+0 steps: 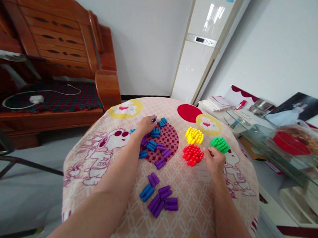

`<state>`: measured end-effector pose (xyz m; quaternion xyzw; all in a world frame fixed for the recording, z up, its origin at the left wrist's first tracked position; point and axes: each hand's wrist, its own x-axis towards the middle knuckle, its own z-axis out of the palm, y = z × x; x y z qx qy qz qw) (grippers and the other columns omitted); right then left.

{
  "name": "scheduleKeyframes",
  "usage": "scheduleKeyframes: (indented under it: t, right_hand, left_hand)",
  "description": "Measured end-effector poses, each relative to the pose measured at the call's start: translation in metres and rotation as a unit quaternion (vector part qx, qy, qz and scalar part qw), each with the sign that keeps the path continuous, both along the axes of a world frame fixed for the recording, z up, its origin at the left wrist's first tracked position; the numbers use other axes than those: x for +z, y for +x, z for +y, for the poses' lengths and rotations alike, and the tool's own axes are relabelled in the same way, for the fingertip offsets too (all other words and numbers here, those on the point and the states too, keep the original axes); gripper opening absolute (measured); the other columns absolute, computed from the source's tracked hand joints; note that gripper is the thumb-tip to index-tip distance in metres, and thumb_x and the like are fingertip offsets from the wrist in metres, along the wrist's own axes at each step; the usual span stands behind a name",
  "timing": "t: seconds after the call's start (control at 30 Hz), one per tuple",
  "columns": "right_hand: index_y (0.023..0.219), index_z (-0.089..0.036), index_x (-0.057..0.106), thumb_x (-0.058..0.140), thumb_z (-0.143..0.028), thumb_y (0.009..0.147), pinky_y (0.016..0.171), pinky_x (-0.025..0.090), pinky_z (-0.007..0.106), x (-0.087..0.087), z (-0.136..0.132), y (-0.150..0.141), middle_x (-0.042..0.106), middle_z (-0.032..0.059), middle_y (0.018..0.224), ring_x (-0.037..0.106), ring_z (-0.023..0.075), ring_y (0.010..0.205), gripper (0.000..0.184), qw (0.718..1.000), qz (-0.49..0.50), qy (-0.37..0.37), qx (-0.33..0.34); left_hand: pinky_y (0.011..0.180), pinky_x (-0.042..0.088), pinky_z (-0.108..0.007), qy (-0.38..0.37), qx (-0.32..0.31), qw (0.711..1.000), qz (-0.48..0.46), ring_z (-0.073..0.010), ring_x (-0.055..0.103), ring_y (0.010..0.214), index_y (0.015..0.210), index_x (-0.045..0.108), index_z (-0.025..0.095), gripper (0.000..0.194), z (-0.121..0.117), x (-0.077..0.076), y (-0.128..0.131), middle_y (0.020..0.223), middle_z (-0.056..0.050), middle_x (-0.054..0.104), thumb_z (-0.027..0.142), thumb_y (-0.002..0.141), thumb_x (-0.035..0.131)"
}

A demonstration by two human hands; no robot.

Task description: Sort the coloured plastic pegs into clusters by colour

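Head | left grip (147, 125) pinching blue piece (154, 119) | right grip (215, 160) closure unclear, by red cluster (192, 155) | forearms (117, 181) partly hide tablecloth (189, 196)

We read "JOE COOL" on the beagle (98, 166) printed left of the checked circle (173, 137) on the tablecloth (191, 207); the second beagle's (238, 174) lettering, right of it, blurs.

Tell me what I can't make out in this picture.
All in the head view:
- What the right hand's fingertips hold beside the red pile: too small, partly covered by the fingers.
- How far the blue pieces and purple pieces extend behind the left forearm: it blocks the view.
- The display: too small to read.
- The wooden bench's far side: cut off by the left edge.
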<state>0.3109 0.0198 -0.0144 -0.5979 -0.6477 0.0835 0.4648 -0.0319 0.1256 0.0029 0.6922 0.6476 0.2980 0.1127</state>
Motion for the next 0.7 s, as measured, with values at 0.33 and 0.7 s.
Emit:
scheduleKeyframes:
  t: [0.33, 0.7]
  right_hand:
    - [0.073, -0.017, 0.064, 0.06, -0.049, 0.084, 0.051, 0.041, 0.026, 0.007, -0.005, -0.01, 0.058, -0.001, 0.056, 0.052, 0.0138, 0.051, 0.033, 0.994, 0.101, -0.024, 0.041]
    - [0.119, -0.02, 0.067, 0.072, -0.042, 0.075, 0.051, 0.053, 0.03, 0.024, -0.013, -0.022, 0.072, 0.0019, 0.081, 0.066, 0.0185, 0.061, 0.05, 0.922, 0.3, -0.11, 0.216]
  left_hand:
    - [0.069, 0.051, -0.025, 0.02, -0.288, 0.935, -0.208, -0.0159, 0.068, 0.075, 0.083, 0.07, 0.014, 0.014, -0.042, 0.065, 0.068, 0.081, -0.006, 0.074, 0.015, 0.072, 0.063]
    - [0.07, 0.048, -0.024, 0.01, -0.429, 0.889, -0.161, -0.0141, 0.064, 0.073, 0.097, 0.066, 0.018, 0.017, -0.073, 0.055, 0.138, 0.085, -0.002, 0.072, 0.017, 0.085, 0.055]
